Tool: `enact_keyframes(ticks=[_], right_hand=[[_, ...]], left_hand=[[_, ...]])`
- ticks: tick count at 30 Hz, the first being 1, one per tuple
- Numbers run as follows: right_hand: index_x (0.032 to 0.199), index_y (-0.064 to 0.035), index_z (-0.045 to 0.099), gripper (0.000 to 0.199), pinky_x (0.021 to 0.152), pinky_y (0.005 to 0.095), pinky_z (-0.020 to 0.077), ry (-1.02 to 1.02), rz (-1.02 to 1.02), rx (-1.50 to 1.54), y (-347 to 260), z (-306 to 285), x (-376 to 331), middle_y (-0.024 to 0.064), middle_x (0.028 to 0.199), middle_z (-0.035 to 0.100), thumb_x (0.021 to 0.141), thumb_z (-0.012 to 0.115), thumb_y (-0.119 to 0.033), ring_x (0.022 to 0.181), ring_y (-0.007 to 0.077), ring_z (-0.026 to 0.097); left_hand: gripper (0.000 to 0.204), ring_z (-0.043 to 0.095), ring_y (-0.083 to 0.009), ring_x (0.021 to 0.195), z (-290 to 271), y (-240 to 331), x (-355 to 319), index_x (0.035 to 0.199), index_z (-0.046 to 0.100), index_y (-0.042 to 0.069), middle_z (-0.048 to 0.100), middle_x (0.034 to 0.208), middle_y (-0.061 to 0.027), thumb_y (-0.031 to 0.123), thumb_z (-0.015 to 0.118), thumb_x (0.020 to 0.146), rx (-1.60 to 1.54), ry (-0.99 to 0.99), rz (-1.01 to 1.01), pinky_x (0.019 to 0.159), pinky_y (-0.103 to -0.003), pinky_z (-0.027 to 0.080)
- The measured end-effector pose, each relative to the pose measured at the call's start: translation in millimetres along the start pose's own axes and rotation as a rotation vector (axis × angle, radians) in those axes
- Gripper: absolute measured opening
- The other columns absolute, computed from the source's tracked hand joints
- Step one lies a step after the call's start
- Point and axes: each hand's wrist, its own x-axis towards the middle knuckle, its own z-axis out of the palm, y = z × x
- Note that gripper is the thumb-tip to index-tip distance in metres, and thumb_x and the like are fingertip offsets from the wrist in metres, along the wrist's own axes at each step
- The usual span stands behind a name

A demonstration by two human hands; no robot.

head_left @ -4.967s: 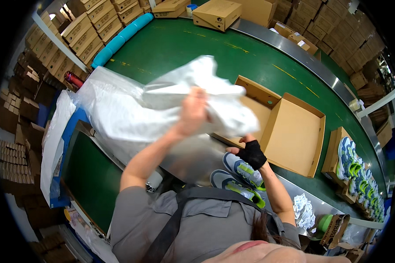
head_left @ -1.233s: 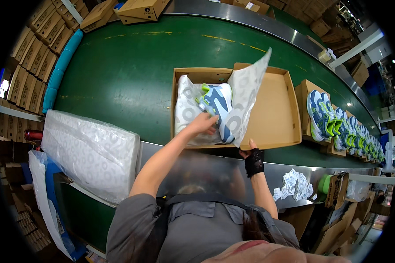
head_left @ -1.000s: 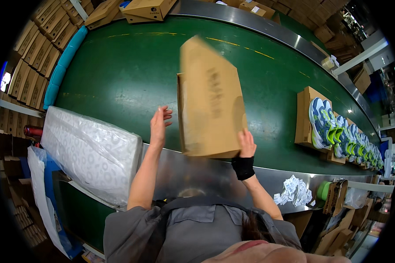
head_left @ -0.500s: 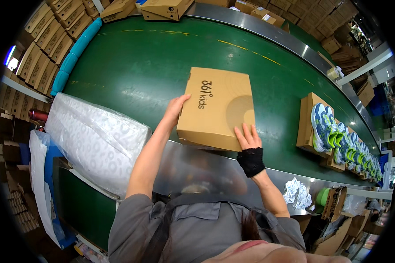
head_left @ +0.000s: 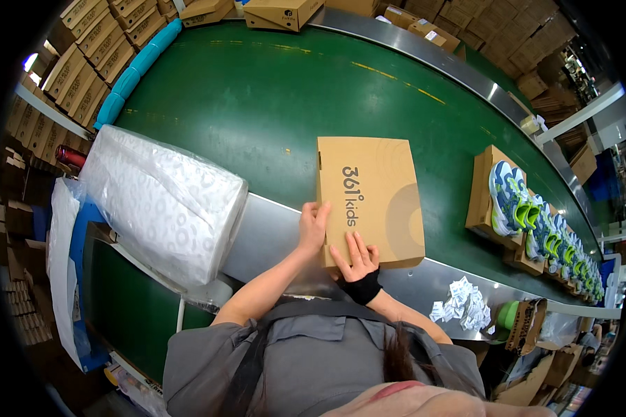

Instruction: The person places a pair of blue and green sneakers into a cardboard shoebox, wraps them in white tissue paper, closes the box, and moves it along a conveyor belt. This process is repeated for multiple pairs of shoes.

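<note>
A brown cardboard shoebox (head_left: 382, 184) with dark lettering on its closed lid sits in front of me, over the edge between the green belt and the metal ledge. My left hand (head_left: 314, 226) grips its left side near the front corner, fingers bent against the edge. Across the lid's near left part lies my right hand (head_left: 358, 263), fingers spread, a black wrap around its wrist. The undersides of both hands are out of sight.
A plastic-wrapped stack of patterned white paper (head_left: 167, 201) lies at left. Small white packets (head_left: 462, 304) are heaped on the metal ledge (head_left: 271, 226). Sneakers (head_left: 511, 198) on open boxes line the belt (head_left: 257, 104) at right. Shoeboxes (head_left: 104, 45) are stacked far left beside a teal roll (head_left: 135, 73).
The shoebox has shifted right and toward me. My right hand has slid from its right front corner to the near left of the lid, close to my left hand.
</note>
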Motion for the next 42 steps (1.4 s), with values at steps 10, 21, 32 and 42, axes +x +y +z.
enact_keyframes(ticks=[10,21,32,42], right_hand=[[0.110,-0.0132,0.054,0.055,0.084,0.0427,0.0336,-0.071,-0.015,0.085,6.1,-6.0,7.4,0.0187,0.123,0.044,0.060,0.072,-0.028,0.113,0.0306,0.043],[0.115,0.0010,0.045,0.040,0.094,0.0403,0.0321,0.383,0.598,0.112,76.8,-94.8,-64.3,0.0182,0.123,0.042,0.080,0.055,-0.014,0.114,0.0314,0.041],[0.119,-0.0022,0.043,0.048,0.070,0.0320,0.0450,-0.051,0.450,-0.074,139.3,-16.5,-150.5,0.0157,0.124,0.041,0.080,0.060,-0.024,0.094,0.0239,0.054],[0.123,-0.0027,0.037,0.052,0.062,0.0291,0.0456,-0.112,0.474,0.061,124.1,-21.1,-133.4,0.0150,0.126,0.041,0.080,0.059,-0.021,0.086,0.0217,0.056]], left_hand=[[0.047,0.057,-0.0178,0.083,2.8,-8.3,67.3,0.109,0.050,0.002,0.058,0.096,-0.0105,0.040,0.051,0.080,-0.256,-0.467,-0.298,0.070,-0.029,0.047],[0.056,0.055,-0.0212,0.093,-87.3,79.4,-49.7,0.115,0.046,0.000,0.055,0.105,-0.0128,0.044,0.044,0.080,-0.489,-0.249,-0.119,0.078,-0.033,0.046],[0.074,0.045,-0.0318,0.105,-345.1,94.1,-233.8,0.127,0.032,0.010,0.036,0.123,-0.0179,0.058,0.047,0.073,-0.904,1.009,0.363,0.087,-0.045,0.040],[0.064,0.055,-0.0291,0.084,-357.7,22.4,-175.4,0.121,0.035,0.004,0.050,0.102,-0.0183,0.037,0.062,0.074,-0.771,0.790,-0.110,0.070,-0.042,0.048]])
